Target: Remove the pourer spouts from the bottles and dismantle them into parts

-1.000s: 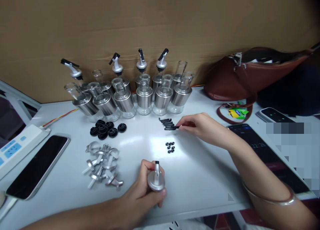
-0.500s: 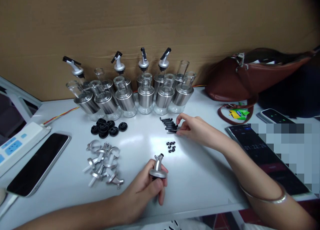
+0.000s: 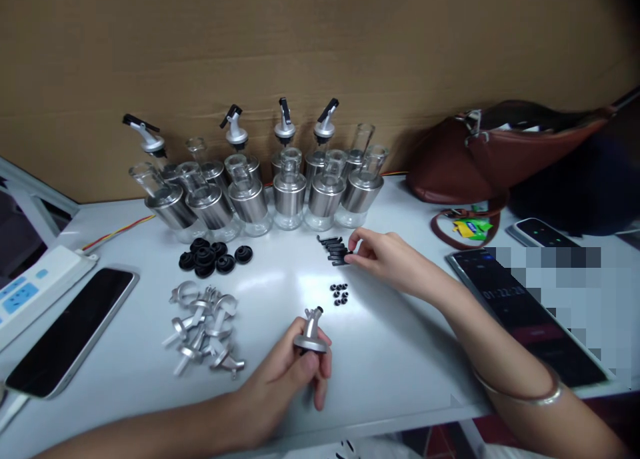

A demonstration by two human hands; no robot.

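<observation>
Near centre, we see the left hand [image 3: 285, 376], fingers curled, clasping a silver disc-collared pourer spout [image 3: 311, 343] nearly upright. Rightward, a long black-screened phone [image 3: 525, 319] reads 01:22, remaining digits blurred. Farther, the right hand [image 3: 383, 256] touches slender black plastic levers [image 3: 334, 248]; whether it grips one, we cannot tell. Far right, a yellow-green packet [image 3: 474, 230] bears illegible lettering.

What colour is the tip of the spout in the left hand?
Black: the tip of the silver spout shows best in the head view.
</observation>
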